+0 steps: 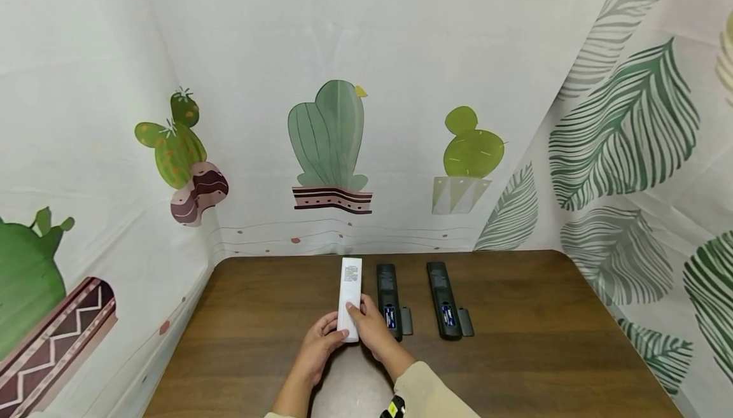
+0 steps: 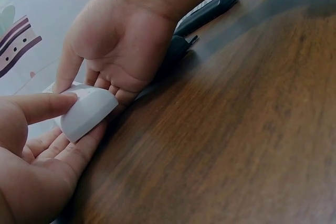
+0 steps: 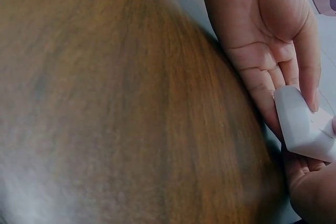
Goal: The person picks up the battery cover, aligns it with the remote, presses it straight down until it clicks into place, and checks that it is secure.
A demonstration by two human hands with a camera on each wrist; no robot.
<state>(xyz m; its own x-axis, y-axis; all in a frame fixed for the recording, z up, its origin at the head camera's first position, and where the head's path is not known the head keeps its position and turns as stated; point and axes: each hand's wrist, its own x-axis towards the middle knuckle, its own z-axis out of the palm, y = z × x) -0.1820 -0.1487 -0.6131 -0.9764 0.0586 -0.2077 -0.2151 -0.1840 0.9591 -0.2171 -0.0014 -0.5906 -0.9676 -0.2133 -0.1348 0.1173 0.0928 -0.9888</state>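
Observation:
Both hands hold a white remote control [image 1: 350, 287] over the table, its back with a printed label facing up. My left hand [image 1: 316, 349] grips the near left end, thumb on top and fingers underneath, as the left wrist view of the remote's rounded end [image 2: 90, 113] shows. The right hand [image 1: 375, 331] holds the right side, its thumb pressed on the back below the label. To the right lies a black remote [image 1: 387, 281], its battery bay uncovered and blue batteries [image 1: 390, 317] inside. Against its right side rests a dark battery cover [image 1: 406, 321].
Farther right lies a second black remote [image 1: 439, 283], also with blue batteries [image 1: 448, 315] showing and a loose cover [image 1: 466, 322] beside it. The brown wooden table [image 1: 544, 341] ends at a cloth backdrop [image 1: 401, 151] printed with cacti and leaves.

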